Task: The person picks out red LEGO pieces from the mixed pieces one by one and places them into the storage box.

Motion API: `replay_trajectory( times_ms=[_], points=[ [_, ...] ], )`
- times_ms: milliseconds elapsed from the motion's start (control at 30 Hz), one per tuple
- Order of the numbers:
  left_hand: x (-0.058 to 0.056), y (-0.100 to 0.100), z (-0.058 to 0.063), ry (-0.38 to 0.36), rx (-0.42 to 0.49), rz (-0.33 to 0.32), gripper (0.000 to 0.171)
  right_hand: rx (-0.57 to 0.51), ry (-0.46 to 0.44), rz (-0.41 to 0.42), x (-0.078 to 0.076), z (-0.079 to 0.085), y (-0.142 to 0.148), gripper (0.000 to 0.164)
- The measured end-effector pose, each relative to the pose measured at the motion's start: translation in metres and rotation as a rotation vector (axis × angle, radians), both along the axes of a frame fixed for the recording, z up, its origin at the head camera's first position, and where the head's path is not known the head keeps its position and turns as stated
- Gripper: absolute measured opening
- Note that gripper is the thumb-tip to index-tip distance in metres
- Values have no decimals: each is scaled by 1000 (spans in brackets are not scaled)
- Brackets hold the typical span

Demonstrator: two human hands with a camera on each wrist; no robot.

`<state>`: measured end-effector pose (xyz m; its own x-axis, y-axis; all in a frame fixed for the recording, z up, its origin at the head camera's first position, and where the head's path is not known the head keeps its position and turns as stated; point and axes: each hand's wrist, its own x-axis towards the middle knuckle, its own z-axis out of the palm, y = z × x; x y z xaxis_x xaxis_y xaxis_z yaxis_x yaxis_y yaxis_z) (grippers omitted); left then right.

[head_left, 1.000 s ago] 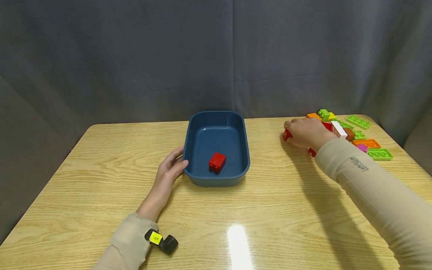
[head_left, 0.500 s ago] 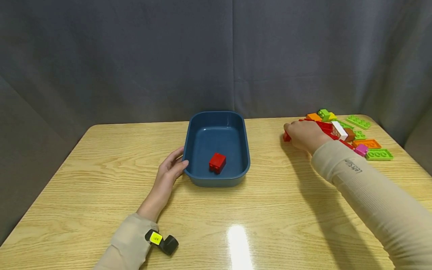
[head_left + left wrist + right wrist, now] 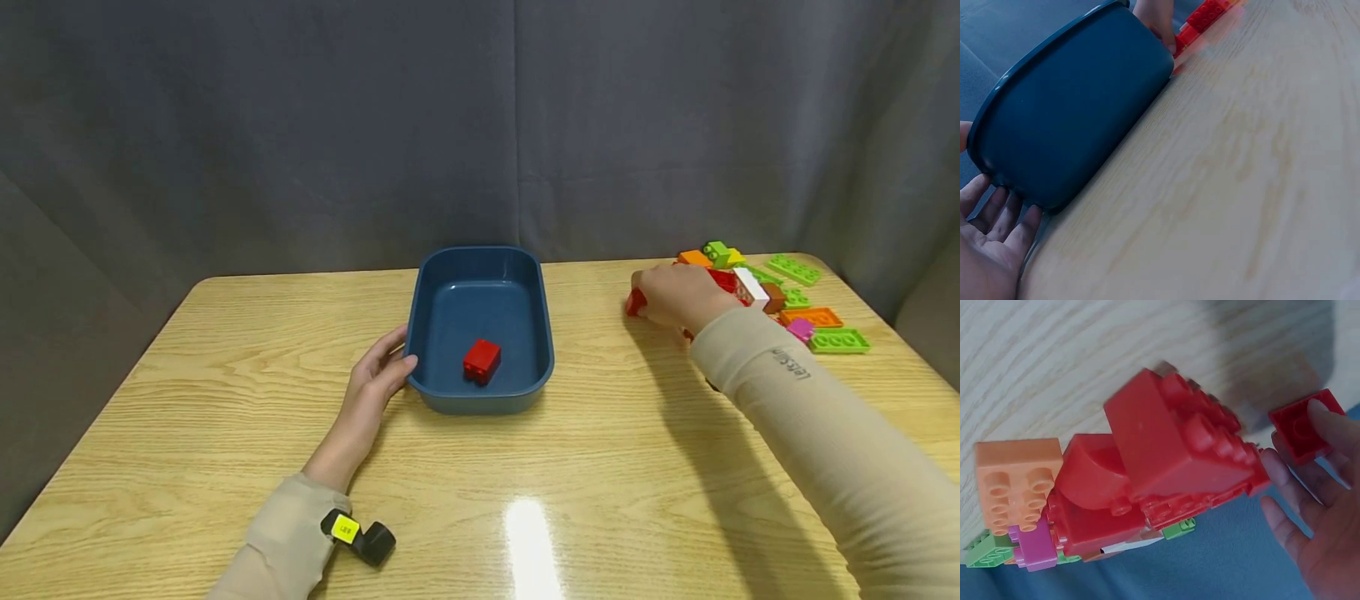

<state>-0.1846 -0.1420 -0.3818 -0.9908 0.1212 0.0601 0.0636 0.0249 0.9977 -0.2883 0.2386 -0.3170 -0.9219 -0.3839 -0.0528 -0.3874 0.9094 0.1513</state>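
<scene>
A deep blue plastic bin [image 3: 487, 404] stands on the table, with one red toy brick [image 3: 482, 360] inside it. My left hand [image 3: 372, 379] grips the bin's left side. Its thumb lies at the rim and its fingertips touch the outer wall, as the left wrist view shows. At the right, my right hand [image 3: 678, 293] pinches another red brick [image 3: 1301, 425] between thumb and fingers. The brick's hollow underside faces the right wrist camera. Close beside that hand lies a heap of red bricks [image 3: 1147, 450], partly hidden by it in the head view.
Right of the heap lie a white brick [image 3: 751, 288], a brown brick [image 3: 773, 298], a magenta brick [image 3: 800, 330], an orange plate [image 3: 812, 317] and green plates [image 3: 840, 341]. A grey curtain [image 3: 480, 125] hangs behind the wooden table [image 3: 450, 492].
My right hand stays at the heap with a red brick at its fingertips, having shifted only slightly. The left hand, the bin and the brick inside keep their places.
</scene>
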Motion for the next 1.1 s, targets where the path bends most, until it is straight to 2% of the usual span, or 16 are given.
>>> replay_trajectory(
  times_ms=[167, 367, 567, 800, 1100],
  points=[
    [-1, 1, 1, -5, 6, -1, 52, -36, -38, -46, -2, 9, 2, 27],
    [-2, 2, 0, -11, 15, 3, 52, -141, -64, -101, -6, 22, 3, 38],
    [-2, 1, 0, -10, 2, 5, 52, -219, -71, -82, -4, 36, -3, 36],
    [-2, 0, 0, -9, -7, 8, 51, -243, -33, -43, 5, 51, -20, 31],
    [-1, -2, 1, -10, -10, 8, 52, -269, 1, 3, 17, 53, -50, 35]
  ],
)
